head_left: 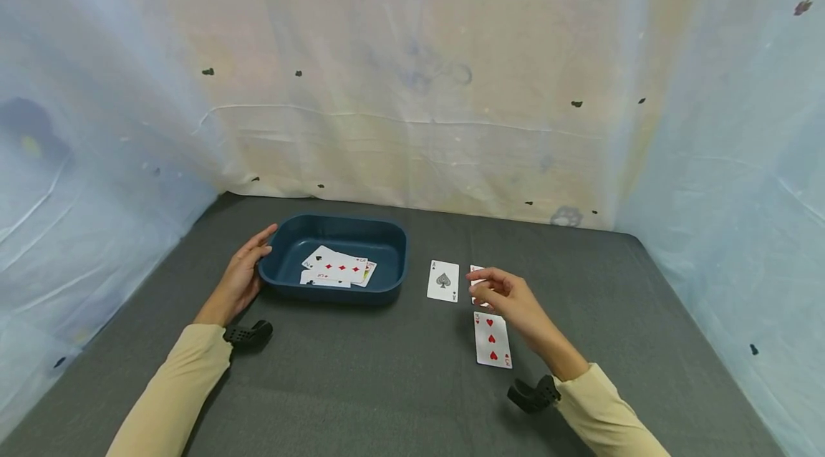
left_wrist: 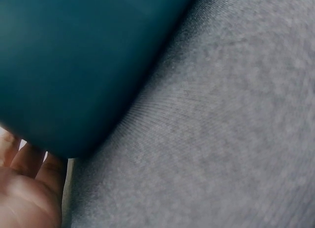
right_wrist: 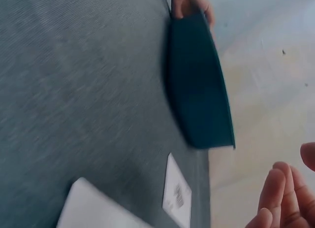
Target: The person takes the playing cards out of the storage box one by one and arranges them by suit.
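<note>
My left hand (head_left: 241,274) rests against the left end of a dark blue-green tray (head_left: 341,294), its fingers along the outer wall. Several playing cards (head_left: 335,267) lie overlapped inside, a diamond card on top. To the right, my right hand (head_left: 509,299) hovers over a playing card (head_left: 478,269) that it mostly hides. In the right wrist view, the fingers (right_wrist: 278,188) and thumb stand apart with nothing between them. An ace of spades (head_left: 442,281) lies face up left of that hand. Nearer to me is a three of hearts (head_left: 493,340), also face up.
Dark grey cloth (head_left: 387,385) covers the table. A pale, patterned curtain (head_left: 412,84) hangs behind it and along both sides. Each wrist wears a black band (head_left: 535,394).
</note>
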The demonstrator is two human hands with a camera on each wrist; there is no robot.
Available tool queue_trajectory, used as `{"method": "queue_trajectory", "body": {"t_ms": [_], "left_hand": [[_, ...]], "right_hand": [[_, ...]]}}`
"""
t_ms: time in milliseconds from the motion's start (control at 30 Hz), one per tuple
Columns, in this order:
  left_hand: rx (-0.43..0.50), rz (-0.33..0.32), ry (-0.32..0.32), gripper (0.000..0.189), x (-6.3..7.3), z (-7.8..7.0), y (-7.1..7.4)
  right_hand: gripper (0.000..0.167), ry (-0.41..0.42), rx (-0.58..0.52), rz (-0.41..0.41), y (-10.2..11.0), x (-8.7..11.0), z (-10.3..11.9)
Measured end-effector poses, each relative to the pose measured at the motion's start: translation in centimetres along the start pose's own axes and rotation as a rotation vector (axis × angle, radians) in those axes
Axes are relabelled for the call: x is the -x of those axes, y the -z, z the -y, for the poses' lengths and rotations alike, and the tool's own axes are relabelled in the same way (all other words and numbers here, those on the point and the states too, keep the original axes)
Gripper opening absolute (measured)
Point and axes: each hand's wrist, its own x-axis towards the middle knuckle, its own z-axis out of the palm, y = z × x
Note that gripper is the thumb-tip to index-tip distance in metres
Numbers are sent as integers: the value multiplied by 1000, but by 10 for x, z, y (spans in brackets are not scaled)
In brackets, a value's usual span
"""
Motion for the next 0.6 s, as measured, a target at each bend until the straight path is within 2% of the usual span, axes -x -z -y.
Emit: {"method": "queue_trajectory", "body": {"t_ms": [133,333,600], "left_hand": [[-15,-18,5,53,-1,0,-1],[-4,-8,1,54,0,-2,-2],[14,-12,16,54,1,-3,-2]], "right_hand": [[29,41,-18,15,-9,-10,13],[31,124,-34,65,-28,-25,31],[28,173,-8,102,-57,-43,50]]}}
